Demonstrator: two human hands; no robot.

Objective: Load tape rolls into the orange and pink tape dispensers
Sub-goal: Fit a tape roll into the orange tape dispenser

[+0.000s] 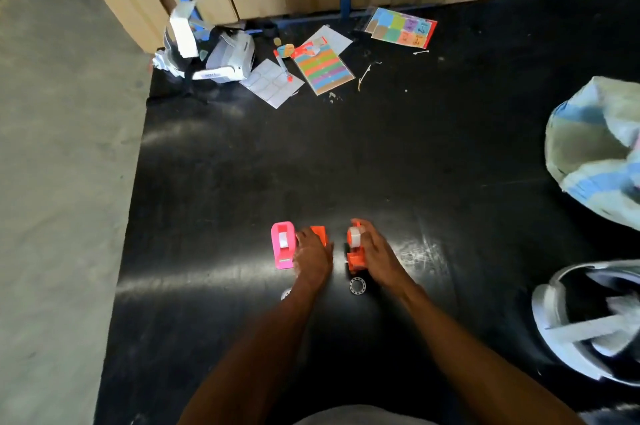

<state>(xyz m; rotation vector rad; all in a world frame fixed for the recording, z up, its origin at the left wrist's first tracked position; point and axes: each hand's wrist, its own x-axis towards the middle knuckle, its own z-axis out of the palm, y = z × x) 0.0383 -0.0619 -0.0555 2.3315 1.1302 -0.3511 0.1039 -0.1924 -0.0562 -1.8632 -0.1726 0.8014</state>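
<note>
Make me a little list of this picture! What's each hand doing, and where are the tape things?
right hand: holds the orange dispenser, tape roll on top
left hand: touches the other orange dispenser
pink dispenser: on the black mat, left of the left hand, white roll inside
loose ring: on the mat, near the right wrist

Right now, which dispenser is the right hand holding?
The rightmost orange dispenser, topped by a white roll. The pink dispenser and other orange one lie by the left hand.
</note>
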